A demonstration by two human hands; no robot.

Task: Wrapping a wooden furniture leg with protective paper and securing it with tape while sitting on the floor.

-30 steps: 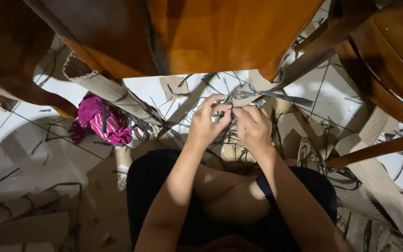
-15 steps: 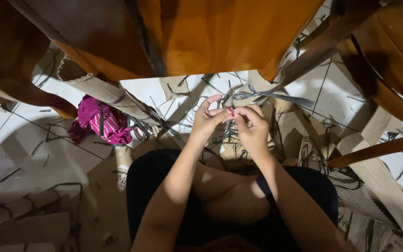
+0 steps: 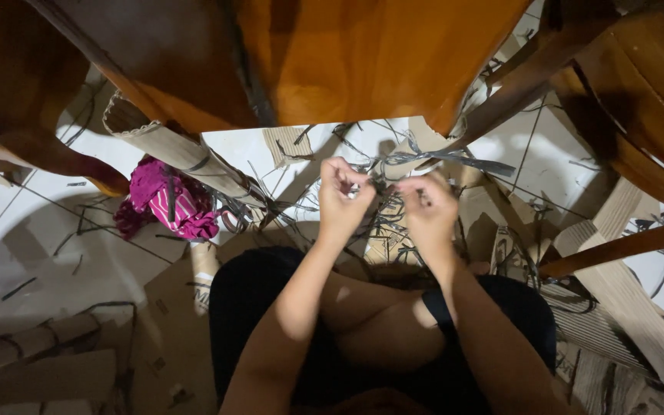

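Left hand [image 3: 342,198] and right hand [image 3: 428,209] are each curled shut, pinching ends of a grey strip [image 3: 382,190] stretched between them (its middle is hard to make out). Beyond the hands more strips [image 3: 455,159] tangle; cardboard [image 3: 382,250] lies beneath.

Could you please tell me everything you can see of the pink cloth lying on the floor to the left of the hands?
The pink cloth is a crumpled bundle of magenta fabric, with one fold showing paler pink and white stripes. It looks soft and lies bunched up on the white tiled floor, just below a slanting roll of corrugated cardboard whose lower edge appears to rest against it. A few thin dark strips lie across it. Neither hand touches it; the left hand is well off to its right.
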